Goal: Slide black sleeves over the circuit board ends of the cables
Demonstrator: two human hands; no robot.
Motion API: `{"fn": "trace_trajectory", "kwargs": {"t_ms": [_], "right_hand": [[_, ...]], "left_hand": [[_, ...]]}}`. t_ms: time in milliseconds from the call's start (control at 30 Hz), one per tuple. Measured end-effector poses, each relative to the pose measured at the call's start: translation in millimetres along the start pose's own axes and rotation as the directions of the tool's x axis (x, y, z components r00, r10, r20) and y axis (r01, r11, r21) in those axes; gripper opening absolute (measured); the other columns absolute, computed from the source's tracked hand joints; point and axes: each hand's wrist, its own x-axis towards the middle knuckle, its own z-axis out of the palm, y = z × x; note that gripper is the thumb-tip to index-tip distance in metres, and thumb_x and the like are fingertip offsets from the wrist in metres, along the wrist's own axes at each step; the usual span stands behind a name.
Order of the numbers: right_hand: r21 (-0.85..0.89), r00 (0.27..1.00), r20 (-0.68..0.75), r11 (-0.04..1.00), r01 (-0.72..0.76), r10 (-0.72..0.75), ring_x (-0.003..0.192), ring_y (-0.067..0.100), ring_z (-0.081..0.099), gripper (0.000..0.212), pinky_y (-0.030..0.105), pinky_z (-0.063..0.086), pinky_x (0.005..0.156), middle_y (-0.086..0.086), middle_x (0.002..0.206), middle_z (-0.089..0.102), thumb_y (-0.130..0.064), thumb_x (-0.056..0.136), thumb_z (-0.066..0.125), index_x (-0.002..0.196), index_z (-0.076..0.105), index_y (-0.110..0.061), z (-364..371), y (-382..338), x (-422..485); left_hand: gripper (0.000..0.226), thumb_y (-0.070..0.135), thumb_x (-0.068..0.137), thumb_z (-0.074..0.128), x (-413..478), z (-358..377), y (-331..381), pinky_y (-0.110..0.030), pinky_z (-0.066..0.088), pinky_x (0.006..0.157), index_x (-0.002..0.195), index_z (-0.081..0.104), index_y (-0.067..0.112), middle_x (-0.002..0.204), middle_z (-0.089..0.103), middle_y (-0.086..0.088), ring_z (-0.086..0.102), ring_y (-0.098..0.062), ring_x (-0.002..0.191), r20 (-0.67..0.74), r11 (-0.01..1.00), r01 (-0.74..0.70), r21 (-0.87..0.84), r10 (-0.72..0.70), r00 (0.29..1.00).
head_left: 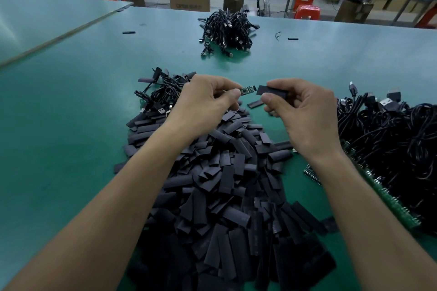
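My left hand (208, 101) pinches a cable by its small green circuit board (248, 90), the board end pointing right. My right hand (305, 111) pinches a flat black sleeve (269, 91) between thumb and fingers, its open end facing the board. A small gap separates board and sleeve. Below both hands a big heap of loose black sleeves (224, 184) covers the green table (71, 137).
A tangle of black USB cables (397, 144) with green circuit boards (387, 198) lies at the right. Sleeved cables (163, 92) pile up behind my left hand. Another cable bundle (227, 30) sits farther back. Stray sleeves (128, 32) lie on the far table; boxes and stools stand beyond.
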Motion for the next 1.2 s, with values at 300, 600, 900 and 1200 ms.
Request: {"fn": "trace_trajectory", "kwargs": {"t_ms": [300,600,900,1200], "right_hand": [[0.070,0.999,-0.031,0.997,0.027,-0.025,0.070,0.008,0.073,0.020,0.026,0.059,0.070,-0.014,0.072,0.073,-0.014,0.086,0.077,0.090,0.069,-0.032,-0.9,6.0,0.9],[0.107,0.999,-0.013,0.994,0.038,-0.036,0.069,0.011,0.073,0.023,0.021,0.055,0.067,-0.012,0.076,0.075,-0.014,0.084,0.079,0.092,0.069,-0.033,1.1,7.6,0.1],[0.156,1.000,0.010,0.988,0.020,-0.022,0.065,0.012,0.072,0.016,0.019,0.054,0.062,-0.007,0.072,0.075,-0.015,0.085,0.078,0.092,0.072,-0.028,-0.7,9.5,0.1],[0.147,1.000,-0.022,0.989,0.018,-0.015,0.064,0.012,0.072,0.017,0.019,0.054,0.061,-0.007,0.071,0.075,-0.016,0.083,0.080,0.095,0.073,-0.025,1.2,7.1,-0.6]], "left_hand": [[0.010,0.018,0.098,0.064,-0.6,1.3,2.6,-0.004,0.043,0.062,0.101,0.074,0.019,0.070,0.074,0.011,0.063,0.008,0.064,0.026,0.999,-0.007,-0.047,0.009,1.000],[0.014,0.019,0.099,0.063,-1.0,1.5,3.3,-0.004,0.038,0.056,0.105,0.074,0.013,0.070,0.073,0.010,0.057,0.009,0.055,0.026,0.999,-0.011,-0.046,0.012,1.000],[0.013,0.019,0.098,0.064,-2.3,-0.9,4.5,-0.008,0.039,0.054,0.090,0.071,0.027,0.065,0.072,0.013,0.054,0.006,0.053,0.035,0.997,-0.021,-0.072,0.023,0.999],[0.009,0.018,0.098,0.064,-3.6,0.4,5.6,-0.006,0.039,0.053,0.098,0.073,0.018,0.065,0.072,0.011,0.055,0.007,0.051,0.054,0.997,-0.024,-0.076,0.028,0.998]]}}
